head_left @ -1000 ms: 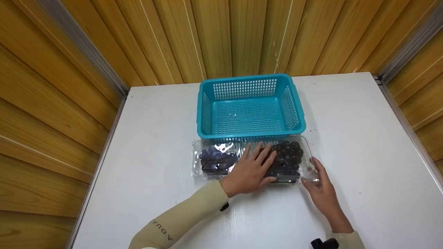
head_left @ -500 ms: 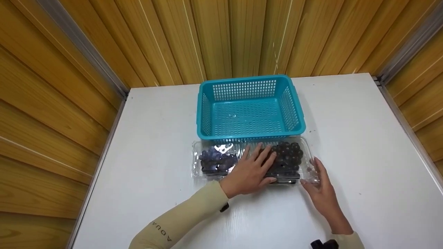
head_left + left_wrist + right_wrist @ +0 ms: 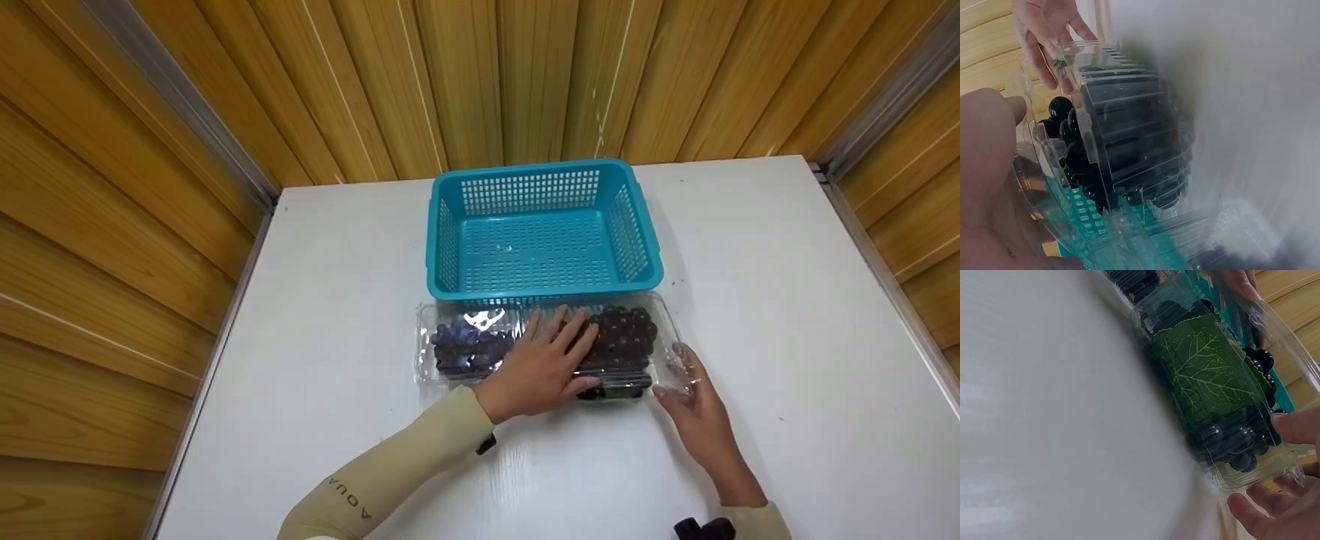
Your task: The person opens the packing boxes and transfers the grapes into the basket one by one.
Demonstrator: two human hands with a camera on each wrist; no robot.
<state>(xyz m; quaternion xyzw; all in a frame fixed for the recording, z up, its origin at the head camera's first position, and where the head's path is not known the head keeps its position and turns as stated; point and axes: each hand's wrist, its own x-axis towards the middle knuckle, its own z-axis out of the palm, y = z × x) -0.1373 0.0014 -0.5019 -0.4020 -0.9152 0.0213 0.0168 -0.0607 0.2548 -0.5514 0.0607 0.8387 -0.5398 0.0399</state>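
Note:
A long clear plastic fruit box (image 3: 426,360) lies across the table, with dark grapes (image 3: 630,330) at its right and purple ones (image 3: 469,341) at its left. My left hand (image 3: 536,375) rests on the lid near the middle, fingers straight and spread. At the right end, my right hand (image 3: 701,420) holds the lid's edge between thumb and fingers. In the right wrist view the thumb lies over the plastic rim (image 3: 1297,475), and a green leaf (image 3: 1202,371) shows through the side wall. The left wrist view shows a gap between the lid and the grapes.
An empty turquoise mesh basket (image 3: 544,291) stands directly behind the box, close against it. White tabletop (image 3: 337,300) extends on both sides. Wood-patterned panels (image 3: 525,82) rise at the back, left and right.
The lid's front right corner has risen slightly in my right hand, and a bit of green now shows along the box's front. My left hand stays in nearly the same place.

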